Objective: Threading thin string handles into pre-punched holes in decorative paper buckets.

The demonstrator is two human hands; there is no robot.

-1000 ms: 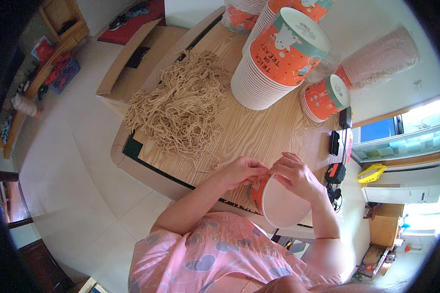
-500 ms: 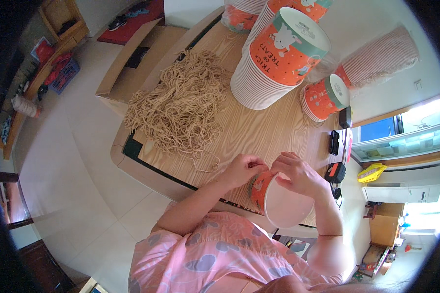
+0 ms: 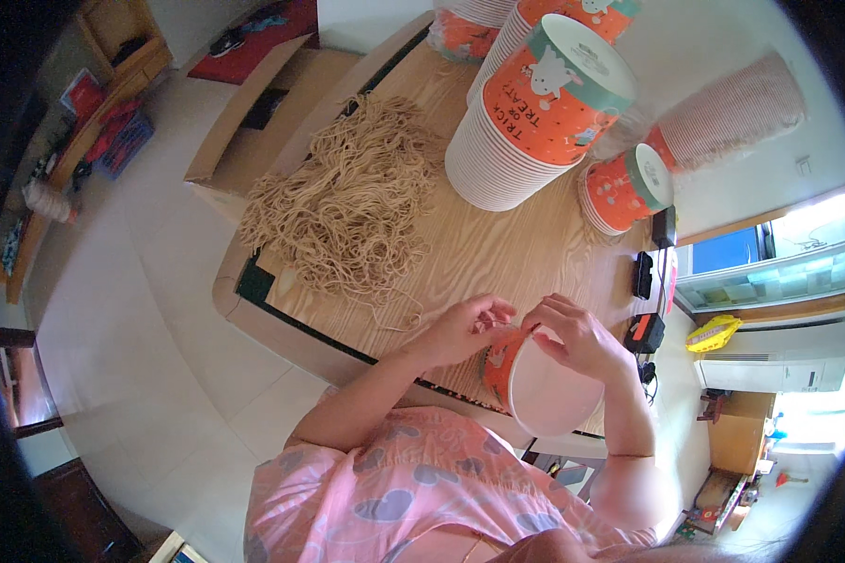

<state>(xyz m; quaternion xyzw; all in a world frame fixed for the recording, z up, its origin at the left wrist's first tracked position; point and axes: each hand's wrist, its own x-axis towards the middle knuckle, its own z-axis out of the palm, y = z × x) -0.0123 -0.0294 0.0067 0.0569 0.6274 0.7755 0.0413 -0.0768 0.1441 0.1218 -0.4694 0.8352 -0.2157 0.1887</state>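
An orange paper bucket (image 3: 502, 361) with a white inside (image 3: 554, 394) lies tilted at the table's front edge, its mouth turned toward me and to the right. My right hand (image 3: 573, 330) pinches its upper rim, thumb inside the mouth. Just left of the rim is my left hand (image 3: 474, 327), fingers curled together; whatever thin thing they hold is too small to make out. A tangled heap of beige cord (image 3: 347, 202) covers the left part of the table, one loose strand trailing toward my left hand.
A tall stack of upside-down orange and white buckets (image 3: 535, 122) stands at the back, with a shorter stack (image 3: 624, 188) to its right. Another plastic-wrapped stack (image 3: 732, 113) lies behind. Black devices (image 3: 643, 333) line the right edge. An open cardboard box (image 3: 282, 103) adjoins the table.
My left hand has shifted slightly, its fingers loosening and turning a little away from the bucket's rim. My right hand keeps its hold on the rim.
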